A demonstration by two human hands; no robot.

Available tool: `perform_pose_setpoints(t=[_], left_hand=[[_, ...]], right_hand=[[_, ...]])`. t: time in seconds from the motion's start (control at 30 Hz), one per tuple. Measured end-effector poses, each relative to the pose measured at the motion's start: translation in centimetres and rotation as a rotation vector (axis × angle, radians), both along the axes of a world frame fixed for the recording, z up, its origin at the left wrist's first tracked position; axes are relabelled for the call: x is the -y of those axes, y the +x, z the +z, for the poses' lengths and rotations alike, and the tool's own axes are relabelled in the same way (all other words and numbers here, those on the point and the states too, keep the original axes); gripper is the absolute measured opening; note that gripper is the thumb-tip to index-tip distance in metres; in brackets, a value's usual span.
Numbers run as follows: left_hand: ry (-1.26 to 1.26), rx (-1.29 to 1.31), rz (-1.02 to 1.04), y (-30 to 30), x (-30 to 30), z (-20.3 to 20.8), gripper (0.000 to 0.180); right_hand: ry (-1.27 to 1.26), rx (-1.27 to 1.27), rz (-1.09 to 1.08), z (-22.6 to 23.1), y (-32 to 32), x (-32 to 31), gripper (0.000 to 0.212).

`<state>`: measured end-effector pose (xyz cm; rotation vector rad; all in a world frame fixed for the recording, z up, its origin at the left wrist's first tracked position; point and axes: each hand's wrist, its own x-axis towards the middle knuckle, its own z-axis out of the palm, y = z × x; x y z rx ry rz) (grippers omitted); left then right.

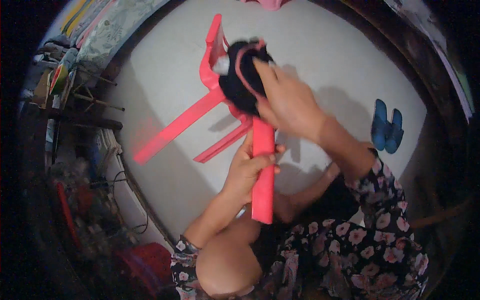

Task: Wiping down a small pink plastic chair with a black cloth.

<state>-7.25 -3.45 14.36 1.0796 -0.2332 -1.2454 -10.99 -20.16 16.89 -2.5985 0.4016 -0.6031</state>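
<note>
A bright pink plastic chair (180, 125) is tipped over in front of me, its legs pointing toward me and to the left. My left hand (248, 164) is wrapped around the nearest leg, about halfway along it. Against the chair's upper part, my right hand (292, 100) presses a bunched black cloth (237, 85) with a pink edge. The fingers of that hand are closed on the cloth and slightly blurred. The cloth hides much of the chair's middle, and a small whitish patch shows beside it.
Blue slippers (386, 127) lie on the pale floor (170, 70) at the right. Along the left side are a rack (97, 87) and dim clutter, with a red basket-like thing (147, 262) lower down. Something pink (270, 4) shows at the far edge.
</note>
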Motion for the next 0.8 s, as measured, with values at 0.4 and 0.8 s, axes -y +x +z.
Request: perform_pose_setpoints(t=[0.4, 0.8], left_hand=[[0.023, 0.170, -0.071, -0.3, 0.9, -0.3, 0.056], [0.024, 0.066, -0.024, 0.8, 1.2, -0.7, 0.064]], right_hand=[[0.010, -0.054, 0.028, 0.1, 4.0, 4.1, 0.066], [0.850, 0.082, 0.192, -2.7, 1.9, 8.8, 0.058]])
